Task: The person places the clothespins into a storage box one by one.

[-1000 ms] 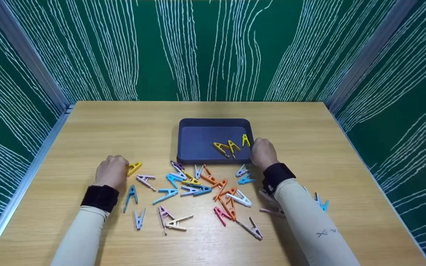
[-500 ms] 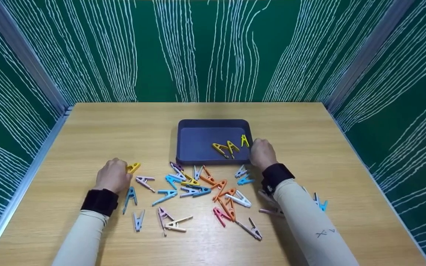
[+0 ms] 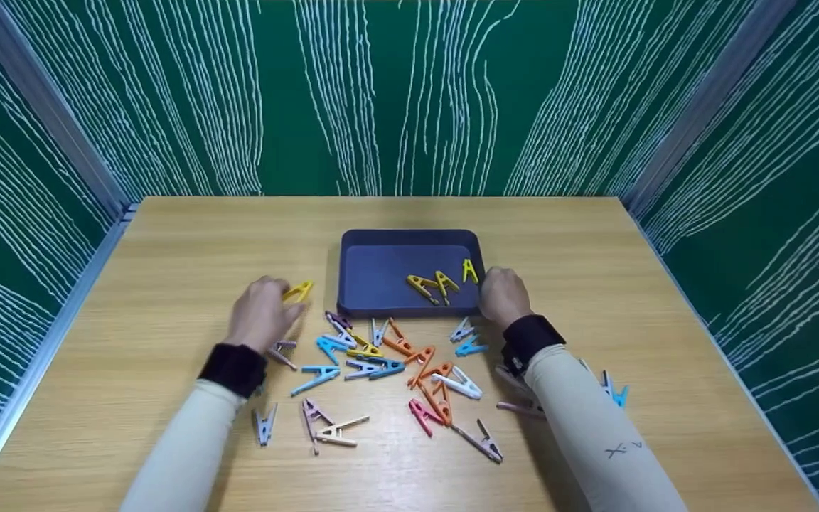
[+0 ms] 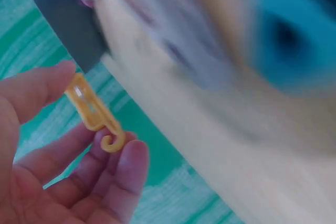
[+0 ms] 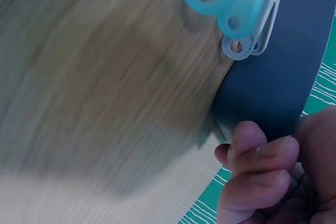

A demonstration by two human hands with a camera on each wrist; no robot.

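Observation:
A yellow clothespin (image 3: pixel 299 291) is pinched between the thumb and fingers of my left hand (image 3: pixel 261 313), left of the dark tray (image 3: pixel 409 311). In the left wrist view, the clothespin (image 4: pixel 89 106) shows its hooked end by the fingertips. My right hand (image 3: pixel 505 295) grips the tray's right wall near the front corner; the right wrist view shows curled fingers (image 5: pixel 262 166) at the wall. Several yellow clothespins (image 3: pixel 445 282) lie inside the tray, towards its right side. Below my left hand, a pale pink clothespin (image 3: pixel 283 353) is partly covered.
Clothespins in many colours lie scattered before the tray, among them an orange one (image 3: pixel 421 364), a white one (image 3: pixel 459 384) and a cream one (image 3: pixel 340 431). Blue ones (image 3: pixel 471 346) lie near my right wrist. Green patterned walls (image 3: pixel 409 99) enclose the wooden table (image 3: pixel 239 227).
My left hand has moved right and towards the tray, carrying the yellow clothespin from the table's left side. My right hand stays on the tray's wall.

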